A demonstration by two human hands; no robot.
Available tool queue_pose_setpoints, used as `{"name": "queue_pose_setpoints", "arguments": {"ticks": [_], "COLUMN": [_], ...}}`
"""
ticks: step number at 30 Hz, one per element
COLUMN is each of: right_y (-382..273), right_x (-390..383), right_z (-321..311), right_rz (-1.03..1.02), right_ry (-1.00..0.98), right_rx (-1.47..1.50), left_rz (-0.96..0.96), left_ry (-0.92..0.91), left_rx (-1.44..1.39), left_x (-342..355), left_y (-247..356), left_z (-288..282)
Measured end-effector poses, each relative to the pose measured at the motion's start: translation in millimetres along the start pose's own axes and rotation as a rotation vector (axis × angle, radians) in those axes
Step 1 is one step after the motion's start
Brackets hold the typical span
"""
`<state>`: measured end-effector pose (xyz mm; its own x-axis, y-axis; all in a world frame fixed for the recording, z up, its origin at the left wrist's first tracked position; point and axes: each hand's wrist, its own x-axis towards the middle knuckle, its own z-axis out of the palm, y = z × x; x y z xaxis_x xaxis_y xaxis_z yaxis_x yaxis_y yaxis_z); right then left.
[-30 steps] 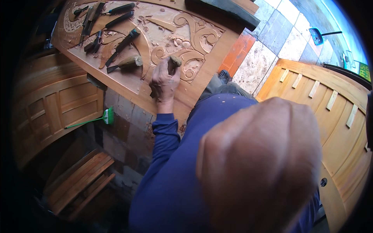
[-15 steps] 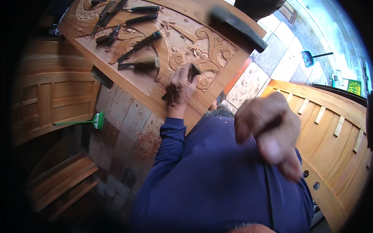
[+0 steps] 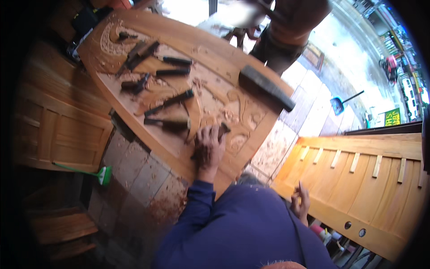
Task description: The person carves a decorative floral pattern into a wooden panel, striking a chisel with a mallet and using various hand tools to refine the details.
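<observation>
My left hand (image 3: 208, 148) rests on the carved wooden panel (image 3: 183, 157), its fingers wrapped round a chisel (image 3: 224, 129). Only the handle end shows above the fingers; most of the tool is hidden by the hand. Scrolled leaf carving (image 3: 244, 110) lies just beyond this hand. Low at my right side is my right hand (image 3: 301, 201), with a finger stretched out and nothing visible in it; part of it is hidden behind my body. A chisel with a thick wooden handle (image 3: 174, 123) and one with a dark handle (image 3: 179, 97) lie left of my left hand.
Several more carving tools (image 3: 174, 71) and wood shavings lie across the panel. A dark heavy block (image 3: 266, 88) sits near its far right edge. Another person (image 3: 286, 33) stands beyond it. A slatted wooden panel (image 3: 345, 179) is at right, a green broom (image 3: 104, 175) at left.
My right hand has dropped from in front of my chest to my right side. My left hand keeps its hold on the chisel. The view has shifted, showing more of the person beyond.
</observation>
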<state>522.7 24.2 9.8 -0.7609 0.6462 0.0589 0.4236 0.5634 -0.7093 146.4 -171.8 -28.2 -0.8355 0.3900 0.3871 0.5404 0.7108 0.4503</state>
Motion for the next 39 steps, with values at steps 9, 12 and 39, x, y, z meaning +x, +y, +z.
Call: {"name": "queue_pose_setpoints", "arguments": {"ticks": [9,12,39], "right_y": [-5,-72,-327], "right_x": [5,148,647], "right_z": [-50,-43,82], "right_rz": [-0.236,-0.429,-0.779], "right_ry": [-0.21,-0.171,0.084], "right_rx": [-0.364,-0.212,-0.245], "left_rz": [0.042,0.017,-0.024], "left_ry": [0.004,-0.005,0.021], "left_rx": [-0.03,-0.034,-0.006], "left_x": [7,3,2], "left_y": [7,2,1], "left_z": [1,-5,15]}}
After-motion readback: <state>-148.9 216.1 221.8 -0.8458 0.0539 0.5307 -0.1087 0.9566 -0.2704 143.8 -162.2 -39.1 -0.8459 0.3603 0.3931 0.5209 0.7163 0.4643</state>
